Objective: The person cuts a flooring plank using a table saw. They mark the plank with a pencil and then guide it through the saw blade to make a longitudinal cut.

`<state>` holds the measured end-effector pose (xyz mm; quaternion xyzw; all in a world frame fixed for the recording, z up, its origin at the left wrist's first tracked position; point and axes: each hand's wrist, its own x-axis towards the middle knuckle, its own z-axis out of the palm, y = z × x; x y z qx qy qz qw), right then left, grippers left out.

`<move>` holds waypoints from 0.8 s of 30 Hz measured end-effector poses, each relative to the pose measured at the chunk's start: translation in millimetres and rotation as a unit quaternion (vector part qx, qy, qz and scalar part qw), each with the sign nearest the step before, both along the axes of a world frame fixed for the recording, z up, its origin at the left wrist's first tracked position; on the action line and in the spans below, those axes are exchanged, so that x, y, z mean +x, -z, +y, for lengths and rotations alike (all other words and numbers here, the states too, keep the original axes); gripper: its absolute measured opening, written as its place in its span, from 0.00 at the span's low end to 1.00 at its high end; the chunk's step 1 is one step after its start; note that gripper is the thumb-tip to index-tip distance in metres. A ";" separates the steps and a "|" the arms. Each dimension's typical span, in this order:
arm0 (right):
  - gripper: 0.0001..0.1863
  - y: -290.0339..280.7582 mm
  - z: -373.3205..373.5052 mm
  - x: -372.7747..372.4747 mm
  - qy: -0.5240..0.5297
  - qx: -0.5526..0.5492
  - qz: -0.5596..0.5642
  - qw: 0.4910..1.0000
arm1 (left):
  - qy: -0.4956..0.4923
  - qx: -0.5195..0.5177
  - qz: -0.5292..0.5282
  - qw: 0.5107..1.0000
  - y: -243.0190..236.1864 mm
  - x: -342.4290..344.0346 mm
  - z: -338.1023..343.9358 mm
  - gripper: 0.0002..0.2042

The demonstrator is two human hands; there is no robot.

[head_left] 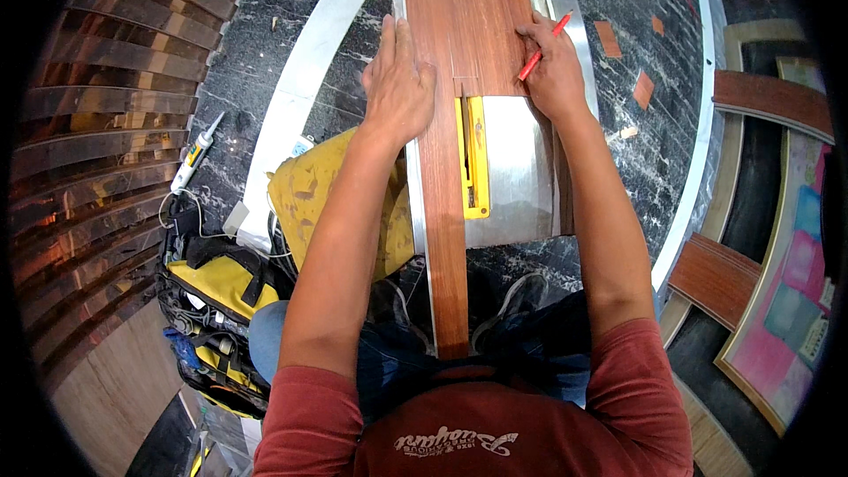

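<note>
A reddish-brown wood-look plank (pixel 464 9) lies over a small metal saw table (pixel 519 168). A slit in the plank lines up with the thin saw blade (pixel 465 102) in the yellow throat plate (pixel 478 159). Left of the slit, a narrow strip of the plank runs back toward my body. My left hand (pixel 397 84) rests along the plank's left edge, fingers stretched out. Against the right edge, my right hand (pixel 556 71) presses with a red pencil (pixel 533 64) held between its fingers. The plank's far end runs out of view.
A yellow saw housing (pixel 340 203) sits left of the table. Farther left are a black-and-yellow tool bag (pixel 225 287) and a sealant tube (pixel 199 155). Plank offcuts (pixel 607 38) lie on the dark marbled floor. A framed panel (pixel 799 274) and plank pieces (pixel 720 278) are at right.
</note>
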<state>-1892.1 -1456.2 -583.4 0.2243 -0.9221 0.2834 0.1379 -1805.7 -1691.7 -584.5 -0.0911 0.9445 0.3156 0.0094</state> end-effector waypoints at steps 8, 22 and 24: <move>0.12 -1.8 0.1 4.4 0.009 -0.008 -0.024 1.000 | 0.001 -0.009 -0.002 1.000 0.7 2.7 1.8 0.35; 0.19 -1.1 -19.5 -30.8 0.002 -0.023 0.007 1.000 | 0.005 0.030 0.048 0.998 3.6 -37.2 -16.5 0.34; 0.19 -1.3 -21.1 -29.4 0.005 -0.030 -0.008 0.999 | -0.002 0.035 0.040 0.999 2.4 -37.3 -16.0 0.34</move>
